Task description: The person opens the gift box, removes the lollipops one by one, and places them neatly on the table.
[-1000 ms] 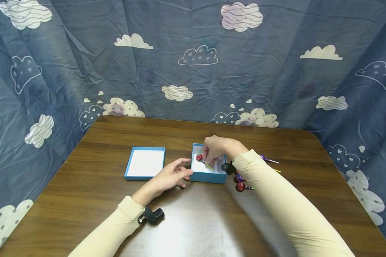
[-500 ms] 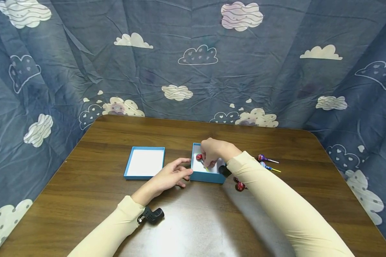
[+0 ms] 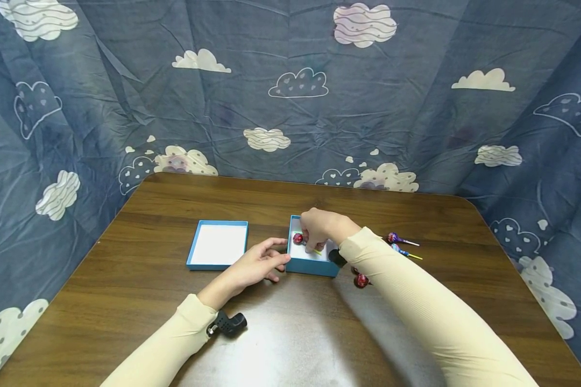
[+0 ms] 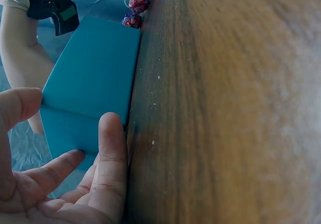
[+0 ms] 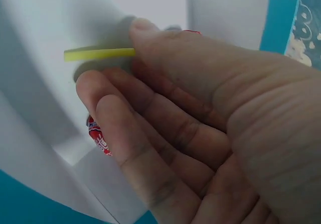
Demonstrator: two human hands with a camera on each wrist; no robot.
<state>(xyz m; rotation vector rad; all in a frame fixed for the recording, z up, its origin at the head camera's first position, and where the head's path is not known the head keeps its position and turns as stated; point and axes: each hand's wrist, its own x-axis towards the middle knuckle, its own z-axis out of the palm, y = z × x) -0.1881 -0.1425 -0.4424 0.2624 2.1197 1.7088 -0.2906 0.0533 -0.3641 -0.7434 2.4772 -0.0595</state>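
My right hand reaches down into an open blue box with a white inside. Between thumb and fingers it pinches a lollipop in a red wrapper by its yellow stick. Part of another red wrapper shows in the box below my fingers in the right wrist view, mostly hidden by them. Outside, my left hand rests its extended fingers against the box's left wall, with the thumb and fingertips touching the blue side in the left wrist view.
A shallow blue lid, white side up, lies left of the box. Right of the box are a red-wrapped lollipop partly under my sleeve, a purple lollipop and a blue one. A cloud-print curtain hangs behind the wooden table.
Inside the box, my right hand has shifted slightly left and the lollipop has turned and slid a little left. My left hand stays at the box wall.
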